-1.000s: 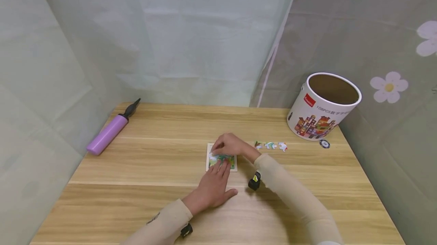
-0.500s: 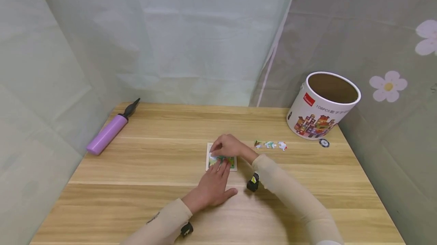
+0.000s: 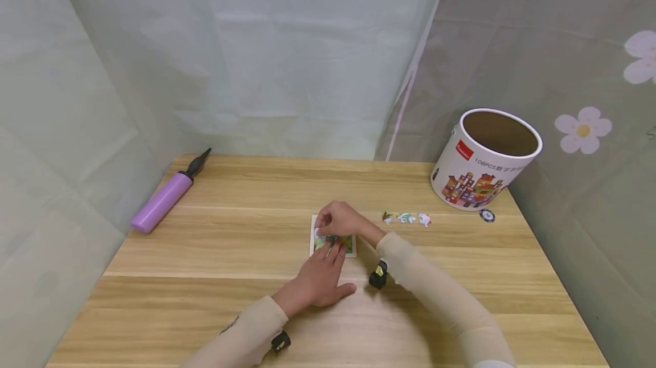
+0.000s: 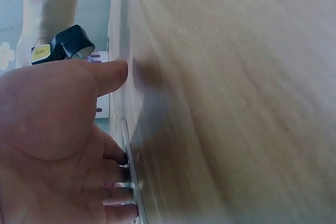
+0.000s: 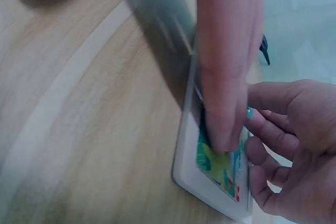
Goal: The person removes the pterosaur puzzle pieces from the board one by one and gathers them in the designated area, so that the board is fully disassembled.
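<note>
Your left hand [image 3: 322,279] rests on the puzzle [image 3: 353,246], fingers straight; your right hand [image 3: 340,219] bends its fingers at ten o'clock, grip unclear; loose pieces [image 3: 406,218] lie toward three.

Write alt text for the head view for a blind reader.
A person's left hand touches a small picture puzzle on a wooden table, the right hand curled over its left part. Three loose pieces lie in a row to the right, near a bucket and a round chip; a purple pump lies at far left.
</note>
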Demonstrator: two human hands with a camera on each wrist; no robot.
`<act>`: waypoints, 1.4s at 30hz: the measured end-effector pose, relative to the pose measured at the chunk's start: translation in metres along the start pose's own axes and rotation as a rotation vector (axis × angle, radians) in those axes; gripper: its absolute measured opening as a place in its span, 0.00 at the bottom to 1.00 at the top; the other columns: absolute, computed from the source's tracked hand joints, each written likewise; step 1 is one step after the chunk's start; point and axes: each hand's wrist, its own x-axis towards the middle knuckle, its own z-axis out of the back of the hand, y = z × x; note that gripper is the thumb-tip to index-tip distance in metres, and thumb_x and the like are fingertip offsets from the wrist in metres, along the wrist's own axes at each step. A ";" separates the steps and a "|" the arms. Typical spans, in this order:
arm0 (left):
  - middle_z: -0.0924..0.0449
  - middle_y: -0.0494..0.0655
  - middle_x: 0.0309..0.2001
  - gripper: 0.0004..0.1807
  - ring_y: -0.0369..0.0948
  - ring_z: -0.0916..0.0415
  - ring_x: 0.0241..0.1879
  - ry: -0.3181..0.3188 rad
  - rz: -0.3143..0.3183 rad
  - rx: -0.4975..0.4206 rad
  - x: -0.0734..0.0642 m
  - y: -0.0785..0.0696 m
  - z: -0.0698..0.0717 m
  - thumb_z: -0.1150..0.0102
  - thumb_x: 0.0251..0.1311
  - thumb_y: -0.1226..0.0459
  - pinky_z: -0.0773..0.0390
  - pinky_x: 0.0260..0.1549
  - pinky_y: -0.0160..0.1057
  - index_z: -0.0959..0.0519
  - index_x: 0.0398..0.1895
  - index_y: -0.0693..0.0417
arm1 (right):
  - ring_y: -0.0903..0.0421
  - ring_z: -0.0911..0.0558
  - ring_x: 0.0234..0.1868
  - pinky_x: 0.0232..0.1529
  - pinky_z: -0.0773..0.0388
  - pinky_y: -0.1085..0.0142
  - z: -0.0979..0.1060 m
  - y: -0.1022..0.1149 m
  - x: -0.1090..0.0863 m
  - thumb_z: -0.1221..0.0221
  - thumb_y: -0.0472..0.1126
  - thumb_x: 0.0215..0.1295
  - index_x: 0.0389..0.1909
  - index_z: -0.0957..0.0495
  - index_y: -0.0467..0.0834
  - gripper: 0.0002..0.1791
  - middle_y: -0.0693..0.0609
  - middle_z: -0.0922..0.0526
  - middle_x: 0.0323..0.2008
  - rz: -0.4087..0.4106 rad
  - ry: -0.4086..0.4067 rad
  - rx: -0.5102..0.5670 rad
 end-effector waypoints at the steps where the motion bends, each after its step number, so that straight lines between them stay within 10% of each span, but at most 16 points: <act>1: 0.46 0.63 0.79 0.48 0.57 0.49 0.78 0.001 -0.001 -0.002 0.000 0.000 0.000 0.50 0.72 0.39 0.44 0.75 0.51 0.43 0.77 0.70 | 0.65 0.18 0.31 0.38 0.21 0.70 0.001 0.000 0.000 0.30 0.40 0.64 0.35 0.13 0.45 0.03 0.61 0.14 0.28 0.004 0.004 0.003; 19: 0.48 0.63 0.79 0.47 0.58 0.50 0.79 -0.001 0.012 -0.007 -0.004 0.000 0.001 0.49 0.72 0.40 0.45 0.75 0.52 0.43 0.77 0.70 | 0.66 0.16 0.35 0.43 0.19 0.70 0.001 -0.005 -0.007 0.32 0.38 0.67 0.37 0.11 0.45 0.02 0.57 0.11 0.34 0.185 -0.067 0.023; 42: 0.48 0.62 0.79 0.50 0.57 0.51 0.79 0.006 0.006 -0.050 -0.001 0.002 -0.003 0.46 0.69 0.39 0.44 0.75 0.52 0.44 0.77 0.69 | 0.63 0.21 0.31 0.37 0.23 0.68 0.011 -0.016 -0.018 0.36 0.39 0.71 0.37 0.12 0.46 0.04 0.59 0.13 0.33 0.093 -0.124 0.028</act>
